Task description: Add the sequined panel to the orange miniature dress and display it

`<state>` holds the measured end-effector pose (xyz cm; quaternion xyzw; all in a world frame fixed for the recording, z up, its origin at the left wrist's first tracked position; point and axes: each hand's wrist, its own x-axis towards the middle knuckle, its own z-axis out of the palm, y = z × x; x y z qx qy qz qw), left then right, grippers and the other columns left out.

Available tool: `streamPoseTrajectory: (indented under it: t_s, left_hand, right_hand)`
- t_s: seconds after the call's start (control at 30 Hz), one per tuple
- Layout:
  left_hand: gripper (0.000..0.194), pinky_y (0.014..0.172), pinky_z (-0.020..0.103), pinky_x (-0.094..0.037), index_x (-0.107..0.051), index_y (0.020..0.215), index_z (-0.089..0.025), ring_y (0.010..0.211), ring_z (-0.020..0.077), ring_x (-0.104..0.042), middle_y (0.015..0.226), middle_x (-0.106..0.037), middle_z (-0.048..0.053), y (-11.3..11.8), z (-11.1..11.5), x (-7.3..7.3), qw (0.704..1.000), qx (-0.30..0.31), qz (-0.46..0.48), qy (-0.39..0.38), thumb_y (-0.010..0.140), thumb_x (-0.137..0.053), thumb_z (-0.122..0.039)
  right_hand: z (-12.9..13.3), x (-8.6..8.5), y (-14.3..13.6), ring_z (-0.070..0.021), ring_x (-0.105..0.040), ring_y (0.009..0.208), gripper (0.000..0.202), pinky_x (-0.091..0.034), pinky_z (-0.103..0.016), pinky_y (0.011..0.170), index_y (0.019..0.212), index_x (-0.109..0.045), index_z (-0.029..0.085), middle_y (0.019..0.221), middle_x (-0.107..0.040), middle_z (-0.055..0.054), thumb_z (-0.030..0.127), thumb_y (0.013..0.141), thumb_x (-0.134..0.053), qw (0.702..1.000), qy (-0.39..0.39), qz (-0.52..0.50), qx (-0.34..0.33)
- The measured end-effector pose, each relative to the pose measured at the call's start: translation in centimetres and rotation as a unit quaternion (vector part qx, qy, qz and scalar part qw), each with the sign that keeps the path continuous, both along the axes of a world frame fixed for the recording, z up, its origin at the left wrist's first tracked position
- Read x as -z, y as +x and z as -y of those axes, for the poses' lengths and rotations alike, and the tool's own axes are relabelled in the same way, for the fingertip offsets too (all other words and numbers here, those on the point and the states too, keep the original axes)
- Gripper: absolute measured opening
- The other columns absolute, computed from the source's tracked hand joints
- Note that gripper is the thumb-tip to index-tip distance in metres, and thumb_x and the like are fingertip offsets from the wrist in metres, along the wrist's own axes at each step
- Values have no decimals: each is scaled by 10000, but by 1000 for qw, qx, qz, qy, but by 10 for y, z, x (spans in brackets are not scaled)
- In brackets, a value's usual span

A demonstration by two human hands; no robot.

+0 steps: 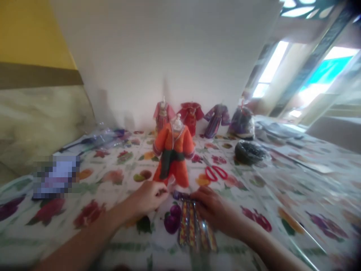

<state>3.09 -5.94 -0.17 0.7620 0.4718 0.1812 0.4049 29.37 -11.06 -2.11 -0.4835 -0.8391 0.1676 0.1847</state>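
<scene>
An orange doll outfit (173, 145) with a dark green sash stands upright on a small headless form in front of me. At its hem, my left hand (152, 195) is closed with its fingertips pinched together. What those fingers hold, if anything, is too blurred to tell. To the right, my right hand (210, 205) grips the purple waistband of a small doll apron of patterned strips (187, 226). The shiny red and yellow strips fan down toward me over the table, and my right fingers cover part of the band.
Scissors with red handles (216, 173) lie right of the orange outfit. Behind stand several dressed doll forms (191, 114) against a white board (169, 45). A phone (58, 175) lies left; a dark bundle in plastic (249, 152) sits right. Fruit-print cloth (113, 195) covers the table.
</scene>
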Motion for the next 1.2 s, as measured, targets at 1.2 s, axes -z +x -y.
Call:
streamPoseTrajectory:
  t_s: [1.2]
  left_hand:
    - [360, 941, 324, -477, -581, 1216, -198, 1044, 223, -632, 1131, -669, 70, 15, -98, -80, 936, 19, 232, 266, 958, -533, -445]
  right_hand:
    - [-104, -101, -41, -167, -639, 798, 78, -487, -276, 677, 919, -626, 211, 877, -686, -16, 229, 918, -550, 924, 200, -309, 105]
